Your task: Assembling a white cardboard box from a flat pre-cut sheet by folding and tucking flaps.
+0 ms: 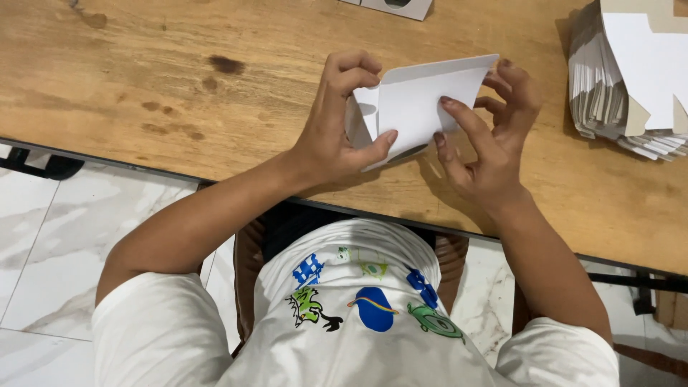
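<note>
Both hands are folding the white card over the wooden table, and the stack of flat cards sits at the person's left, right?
Not quite. The head view shows the stack of flat cards at the person's right. The rest holds: left hand and right hand hold the white card over the wooden table.

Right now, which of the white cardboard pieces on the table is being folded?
The single white cardboard piece held between the left hand and right hand is bent. The others lie flat in the stack at the right.

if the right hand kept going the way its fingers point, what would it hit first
The right hand points up and left, its fingers already on the folded white cardboard piece; that comes first, then probably the left hand behind it.
</note>
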